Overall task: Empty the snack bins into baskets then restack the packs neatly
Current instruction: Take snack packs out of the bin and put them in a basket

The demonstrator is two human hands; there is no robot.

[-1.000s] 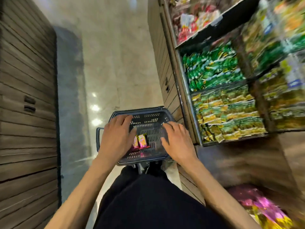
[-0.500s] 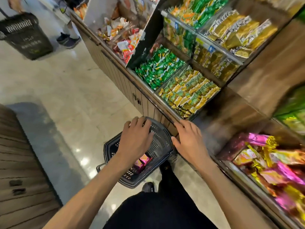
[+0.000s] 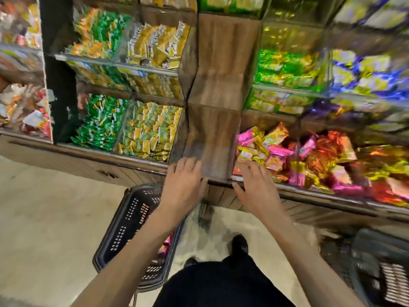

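So, hands: left hand (image 3: 183, 186) and right hand (image 3: 257, 189) were empty, fingers spread.
Risk: slippery packs (image 3: 275, 151) by right hand could miss basket (image 3: 120, 231), which sat under left hand.
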